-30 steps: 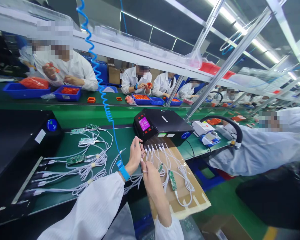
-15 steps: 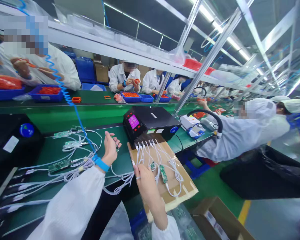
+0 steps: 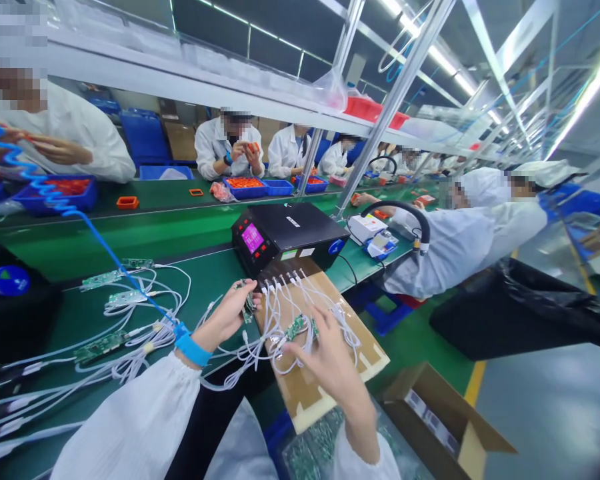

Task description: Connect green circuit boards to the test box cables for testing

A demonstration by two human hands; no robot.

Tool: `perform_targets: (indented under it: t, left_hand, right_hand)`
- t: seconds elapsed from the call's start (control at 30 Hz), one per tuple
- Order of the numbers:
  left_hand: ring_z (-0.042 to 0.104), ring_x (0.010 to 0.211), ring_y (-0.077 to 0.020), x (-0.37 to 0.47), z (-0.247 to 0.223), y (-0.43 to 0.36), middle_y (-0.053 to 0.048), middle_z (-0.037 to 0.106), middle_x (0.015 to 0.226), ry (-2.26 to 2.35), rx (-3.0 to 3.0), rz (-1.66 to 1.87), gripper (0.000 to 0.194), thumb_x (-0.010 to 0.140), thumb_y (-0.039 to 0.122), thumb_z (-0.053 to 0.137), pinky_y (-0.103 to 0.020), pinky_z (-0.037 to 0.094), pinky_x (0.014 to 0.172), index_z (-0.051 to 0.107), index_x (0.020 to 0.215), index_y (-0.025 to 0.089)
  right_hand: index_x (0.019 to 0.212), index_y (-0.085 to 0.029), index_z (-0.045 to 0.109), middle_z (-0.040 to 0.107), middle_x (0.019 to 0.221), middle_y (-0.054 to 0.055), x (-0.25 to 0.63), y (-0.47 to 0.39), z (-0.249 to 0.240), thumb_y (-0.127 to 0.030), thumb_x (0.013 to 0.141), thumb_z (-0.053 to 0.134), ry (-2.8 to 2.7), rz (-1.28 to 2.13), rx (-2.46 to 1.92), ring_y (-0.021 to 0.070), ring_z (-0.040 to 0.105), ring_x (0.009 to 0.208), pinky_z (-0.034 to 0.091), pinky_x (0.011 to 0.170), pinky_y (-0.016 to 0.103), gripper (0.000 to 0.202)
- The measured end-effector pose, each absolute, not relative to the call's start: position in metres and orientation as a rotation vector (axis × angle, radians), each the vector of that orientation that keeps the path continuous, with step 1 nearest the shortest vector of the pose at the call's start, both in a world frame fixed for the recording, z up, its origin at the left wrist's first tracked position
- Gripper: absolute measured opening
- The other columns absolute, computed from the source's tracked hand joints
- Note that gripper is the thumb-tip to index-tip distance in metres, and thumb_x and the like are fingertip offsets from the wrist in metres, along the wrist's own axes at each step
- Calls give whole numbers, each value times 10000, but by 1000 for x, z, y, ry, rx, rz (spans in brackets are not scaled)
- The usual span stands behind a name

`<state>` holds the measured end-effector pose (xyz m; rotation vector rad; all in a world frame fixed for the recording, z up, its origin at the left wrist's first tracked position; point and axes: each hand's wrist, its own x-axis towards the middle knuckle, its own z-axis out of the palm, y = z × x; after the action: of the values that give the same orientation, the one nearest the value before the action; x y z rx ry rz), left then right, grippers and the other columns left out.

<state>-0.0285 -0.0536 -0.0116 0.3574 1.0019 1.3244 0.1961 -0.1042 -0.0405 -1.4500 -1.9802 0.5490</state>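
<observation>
My left hand (image 3: 234,309), with a blue wrist strap (image 3: 193,345) on its wrist, is closed around a small green circuit board (image 3: 248,312) beside the black test box (image 3: 290,230). Whether it holds more than one board I cannot tell. Over the cardboard sheet (image 3: 300,393), my right hand (image 3: 333,357) has its thumb and fingers apart. Just left of its fingers lies another green circuit board (image 3: 295,327) among white cables (image 3: 275,310) plugged into the box's front. Part of a further board shows by the right fingertips.
At left, cabled circuit boards (image 3: 100,347) and coiled white cables lie on the green bench. A coiled blue cord (image 3: 105,240) stretches to my wrist. Co-workers sit across the conveyor behind blue bins (image 3: 245,190). An open carton (image 3: 430,420) and black bag (image 3: 515,320) stand at right.
My right hand has left a cable end at the sheet's left edge and moved right, opening beside the boards. My left hand has moved right with its board, and the view has shifted.
</observation>
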Motion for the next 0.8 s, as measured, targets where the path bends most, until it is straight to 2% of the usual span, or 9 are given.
perform_targets:
  t: [0.07,0.1,0.2,0.3,0.37,0.53,0.63,0.73,0.8]
  left_hand:
    - [586,531,-131,-22,-15,-54,-4,587,691,1022,420,1272,123,946,120,593,-210,497,511,521,1019,187]
    - [589,538,-130,-19,-16,-55,1,587,701,1042,461,1259,147,944,129,594,-211,499,518,530,1061,189]
    - [549,538,-98,-8,-14,-55,12,593,763,1148,678,1385,241,956,186,596,-191,467,518,553,1192,204]
    - [507,534,-74,0,-4,-56,13,606,857,1234,920,1667,308,969,290,606,-190,448,518,554,1270,248]
    - [510,536,-77,4,3,-58,10,609,885,1237,995,1722,312,969,349,603,-204,451,520,550,1261,256]
    - [478,493,-96,20,2,-61,36,563,723,1316,1191,1252,344,945,468,642,-208,373,473,593,1189,231]
    - [402,459,-76,36,-12,-63,10,624,767,1279,1281,1100,398,933,549,656,-215,323,448,619,1156,221]
    - [416,462,-75,56,-22,-67,-26,686,872,1126,1252,1015,449,944,626,607,-225,362,452,604,1132,219]
    - [449,481,-84,68,-23,-70,-16,672,850,1044,1241,967,478,948,668,575,-227,395,467,599,1111,219]
  right_hand:
    - [1336,-214,623,692,1240,144,209,-90,-47,-606,907,684,-1848,522,-1595,326,686,1170,540,1012,483,585]
    - [1215,-203,675,738,1099,128,212,-83,-52,-599,942,631,-1816,533,-1660,306,730,1019,564,914,446,483]
    - [935,-215,709,775,880,103,208,-68,-69,-523,981,578,-1812,602,-1768,276,741,786,535,731,371,338]
    - [882,-223,696,785,870,95,203,-61,-81,-385,969,570,-1808,615,-1732,278,741,802,515,732,365,223]
    - [892,-223,683,776,861,85,206,-58,-82,-356,971,530,-1776,601,-1662,274,727,797,512,756,378,218]
    - [960,-217,672,743,892,69,228,-55,-62,-493,972,546,-1583,656,-1375,242,702,818,529,830,387,304]
    - [977,-217,653,713,841,41,240,-58,-46,-531,957,613,-1469,773,-1244,218,701,802,543,820,359,317]
    - [974,-222,645,688,788,16,250,-59,-33,-526,952,654,-1428,855,-1152,194,685,764,540,779,327,305]
    - [972,-221,656,685,786,14,255,-59,-28,-522,943,678,-1408,843,-1145,185,669,754,534,768,316,304]
